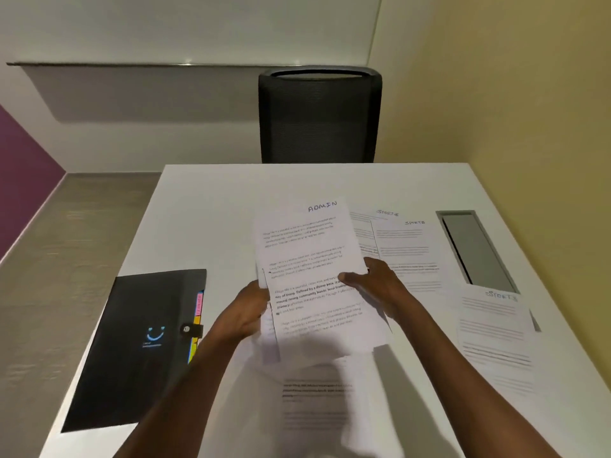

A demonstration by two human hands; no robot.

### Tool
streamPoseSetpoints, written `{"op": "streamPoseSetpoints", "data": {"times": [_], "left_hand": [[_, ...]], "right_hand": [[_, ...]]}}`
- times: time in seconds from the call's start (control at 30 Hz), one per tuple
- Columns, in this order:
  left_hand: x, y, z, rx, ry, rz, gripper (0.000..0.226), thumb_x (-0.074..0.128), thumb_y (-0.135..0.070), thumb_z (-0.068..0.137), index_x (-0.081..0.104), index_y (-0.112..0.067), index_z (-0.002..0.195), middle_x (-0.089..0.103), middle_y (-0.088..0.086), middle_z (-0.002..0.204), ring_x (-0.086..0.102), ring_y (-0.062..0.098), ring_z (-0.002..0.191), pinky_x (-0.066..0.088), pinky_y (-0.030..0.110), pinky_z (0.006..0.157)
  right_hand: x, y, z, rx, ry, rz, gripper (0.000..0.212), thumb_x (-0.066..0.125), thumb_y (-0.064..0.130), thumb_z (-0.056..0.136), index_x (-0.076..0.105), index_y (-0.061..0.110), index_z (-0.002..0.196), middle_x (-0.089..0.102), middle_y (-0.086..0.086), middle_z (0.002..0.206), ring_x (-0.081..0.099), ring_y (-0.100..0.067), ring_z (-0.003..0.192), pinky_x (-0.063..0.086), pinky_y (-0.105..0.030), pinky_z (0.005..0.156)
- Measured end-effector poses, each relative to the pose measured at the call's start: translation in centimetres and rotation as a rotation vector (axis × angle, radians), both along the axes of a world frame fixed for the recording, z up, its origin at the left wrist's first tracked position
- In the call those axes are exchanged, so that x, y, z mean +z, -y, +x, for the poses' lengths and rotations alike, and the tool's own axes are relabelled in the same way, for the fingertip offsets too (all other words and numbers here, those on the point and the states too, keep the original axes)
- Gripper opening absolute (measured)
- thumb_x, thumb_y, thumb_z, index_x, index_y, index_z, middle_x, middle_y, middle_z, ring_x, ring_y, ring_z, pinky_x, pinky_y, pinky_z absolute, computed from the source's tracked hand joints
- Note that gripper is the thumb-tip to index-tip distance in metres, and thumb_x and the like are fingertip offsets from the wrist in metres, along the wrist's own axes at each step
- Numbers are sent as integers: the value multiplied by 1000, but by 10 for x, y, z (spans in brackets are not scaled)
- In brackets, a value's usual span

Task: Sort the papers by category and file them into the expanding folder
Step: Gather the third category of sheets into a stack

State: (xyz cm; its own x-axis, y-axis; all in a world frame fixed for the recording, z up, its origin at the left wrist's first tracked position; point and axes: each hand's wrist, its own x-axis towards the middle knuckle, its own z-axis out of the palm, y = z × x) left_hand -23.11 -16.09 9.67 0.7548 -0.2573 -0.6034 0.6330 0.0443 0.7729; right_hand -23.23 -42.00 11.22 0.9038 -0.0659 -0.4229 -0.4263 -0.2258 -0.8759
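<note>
Currently at 9 o'clock the expanding folder [139, 345] lies flat, matte black, snap shut, coloured tabs along its edge, so nothing filed yet, we reckon. Left hand [246, 312] grips the stack's left edge; right hand [373, 282] pinches the ADMIN sheet [307, 259], thumb on top, probably peeling it off. Thin SPORTS sheets [406, 246] sit spread at 3 o'clock

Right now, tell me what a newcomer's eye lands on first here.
First, the sheaf of papers headed ADMIN, held mid-table between the left hand and right hand. Next, the black expanding folder, snapped shut at the left, and the sheets marked SPORTS spread flat at the right.
</note>
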Motion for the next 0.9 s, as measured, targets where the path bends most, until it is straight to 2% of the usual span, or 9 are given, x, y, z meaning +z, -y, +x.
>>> {"op": "streamPoseSetpoints", "data": {"times": [0.1, 0.17, 0.27, 0.4, 0.53, 0.6, 0.7, 0.8, 0.9], "left_hand": [[-5, 25, -17, -4, -18, -27, 23, 65, -15, 93, 70, -6, 113, 71, 17, 114, 71, 34, 98, 56, 44, 86], [-8, 45, -26, 98, -80, -26, 39, 70, -38, 89, 69, -9, 115, 71, 16, 115, 68, 35, 104, 52, 53, 95], [-11, 72, -37, 247, -116, 2, 54, 44, -67, 91, 70, -21, 104, 76, 7, 99, 72, 28, 95, 58, 45, 85], [-2, 99, -52, 144, 262, 222, 27, 56, -39, 98, 68, -20, 113, 72, -11, 97, 68, 3, 86, 57, 17, 73], [2, 128, -50, 112, 525, 322, 18, 56, -24, 100, 62, -26, 117, 68, -18, 105, 64, -2, 96, 50, 14, 74], [3, 145, -50, 132, 559, 308, 22, 55, -24, 100, 61, -21, 121, 67, -16, 106, 63, -1, 97, 50, 12, 76], [-7, 166, -59, 99, 545, 319, 30, 55, -24, 100, 59, -18, 129, 68, -8, 116, 64, 5, 104, 53, 23, 85], [-29, 177, -77, 45, 502, 358, 34, 58, -21, 98, 55, -17, 132, 67, -3, 121, 63, 12, 108, 52, 31, 92], [-46, 186, -91, -6, 467, 417, 23, 55, -20, 100, 56, -21, 123, 67, -2, 112, 63, 20, 108, 49, 30, 84]], "right_hand": [[-8, 14, -22, -82, -9, 133, 33, 74, 1, 80, 69, 5, 113, 74, -3, 105, 72, -11, 89, 55, -18, 72], [-14, 19, -40, -132, 8, 110, 28, 71, -3, 82, 69, 5, 108, 74, 3, 95, 71, -6, 79, 50, -10, 60], [-29, 31, -61, -186, 83, 31, 23, 72, 3, 83, 69, 14, 104, 71, 10, 93, 68, -7, 84, 48, -5, 60], [-32, 57, -79, -248, 190, 27, 26, 71, 7, 86, 68, 15, 111, 71, 9, 99, 66, -3, 91, 49, -6, 67], [-23, 90, -78, -298, 245, -11, 31, 75, 21, 84, 68, 20, 114, 72, 3, 105, 67, -14, 97, 55, -29, 80], [-17, 106, -81, -332, 284, -2, 30, 75, 19, 84, 67, 21, 113, 72, 4, 105, 66, -12, 96, 53, -25, 79], [-18, 126, -93, -349, 297, 42, 33, 73, 15, 86, 65, 22, 117, 71, 11, 105, 66, -3, 96, 51, -13, 74], [-38, 136, -112, -346, 233, 48, 41, 75, 14, 83, 63, 19, 122, 71, 6, 108, 66, -10, 99, 51, -17, 77], [-52, 137, -127, -344, 182, 57, 39, 74, 13, 84, 60, 23, 119, 67, 10, 106, 63, -5, 97, 49, -18, 82]]}}
